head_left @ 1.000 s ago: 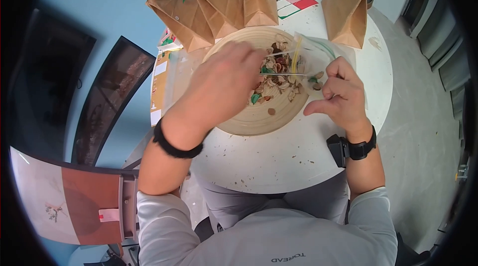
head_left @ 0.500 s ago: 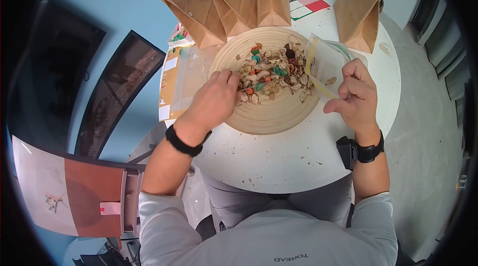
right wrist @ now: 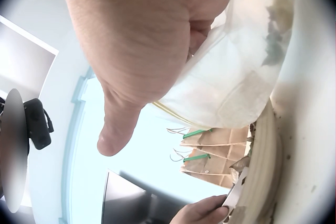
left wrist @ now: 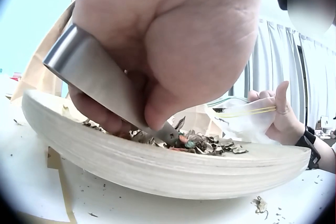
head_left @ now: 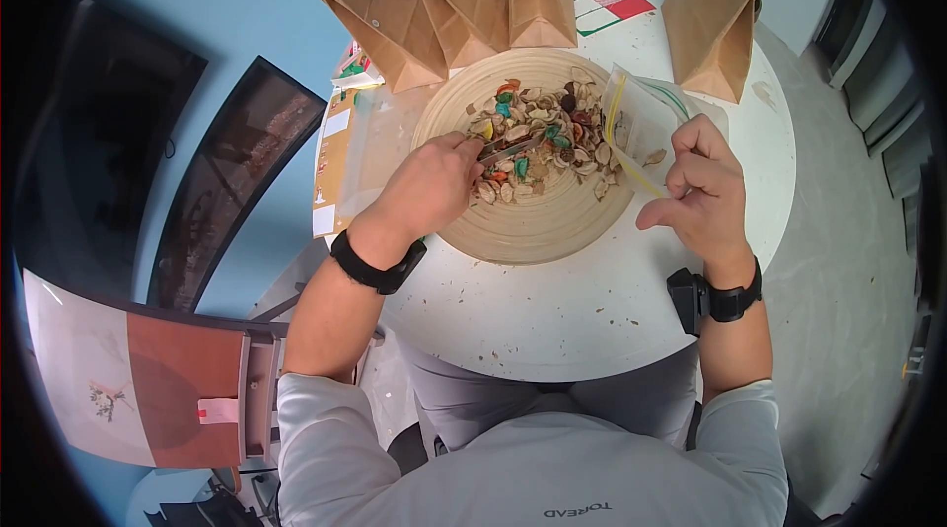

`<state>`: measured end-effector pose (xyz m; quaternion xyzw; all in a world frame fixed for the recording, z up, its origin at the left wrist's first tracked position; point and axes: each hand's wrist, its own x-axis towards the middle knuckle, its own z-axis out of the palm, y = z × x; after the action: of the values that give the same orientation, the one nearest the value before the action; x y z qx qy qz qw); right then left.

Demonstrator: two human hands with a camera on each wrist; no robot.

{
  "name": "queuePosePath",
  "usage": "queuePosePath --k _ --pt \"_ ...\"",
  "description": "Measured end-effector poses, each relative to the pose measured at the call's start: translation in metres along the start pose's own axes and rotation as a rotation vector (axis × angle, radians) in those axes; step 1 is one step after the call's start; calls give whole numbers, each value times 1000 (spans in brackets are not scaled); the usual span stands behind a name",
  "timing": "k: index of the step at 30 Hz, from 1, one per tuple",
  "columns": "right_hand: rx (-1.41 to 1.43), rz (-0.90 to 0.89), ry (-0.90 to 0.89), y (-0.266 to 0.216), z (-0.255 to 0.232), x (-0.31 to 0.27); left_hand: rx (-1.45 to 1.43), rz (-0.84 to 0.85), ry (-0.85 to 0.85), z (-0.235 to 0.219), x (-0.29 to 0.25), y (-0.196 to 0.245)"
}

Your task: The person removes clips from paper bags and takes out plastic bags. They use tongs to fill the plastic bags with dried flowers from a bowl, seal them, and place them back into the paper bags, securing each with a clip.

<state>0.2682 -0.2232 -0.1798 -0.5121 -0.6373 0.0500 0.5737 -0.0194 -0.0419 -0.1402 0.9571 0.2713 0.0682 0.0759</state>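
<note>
My left hand [head_left: 429,187] grips a pair of metal tongs [left wrist: 97,69], whose bent end sticks out past the palm in the left wrist view. The tong tips are down among dried potpourri [head_left: 582,138], a heap of pale petals with orange, green and dark pieces. It lies in a round, shallow wooden bowl [head_left: 538,243]. At the bowl's right side, my right hand [head_left: 705,182] holds a clear zip bag [head_left: 643,123] with curled fingers, its thumb sticking out. The bag's yellow-edged mouth faces the heap, and some pieces show inside it in the right wrist view.
Brown paper bags with green clips [head_left: 385,19] stand behind the bowl, and another paper bag [head_left: 710,24] stands at the back right. A coloured card [head_left: 612,4] lies between them. Flat clear plastic [head_left: 380,138] lies left of the bowl. Crumbs dot the white table [head_left: 543,330].
My left hand has drawn back from the bag's mouth to the bowl's left side, and the tongs now dip into the potpourri there. The right hand keeps holding the bag.
</note>
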Motion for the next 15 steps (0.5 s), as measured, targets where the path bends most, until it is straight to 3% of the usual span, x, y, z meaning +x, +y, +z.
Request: queuePosePath --k 7,15 --pt "1 18 -13 -3 0 1 -69 -25 -20 -18 2 11" --pt "17 6 -27 -1 2 1 -105 95 51 -45 13 38"
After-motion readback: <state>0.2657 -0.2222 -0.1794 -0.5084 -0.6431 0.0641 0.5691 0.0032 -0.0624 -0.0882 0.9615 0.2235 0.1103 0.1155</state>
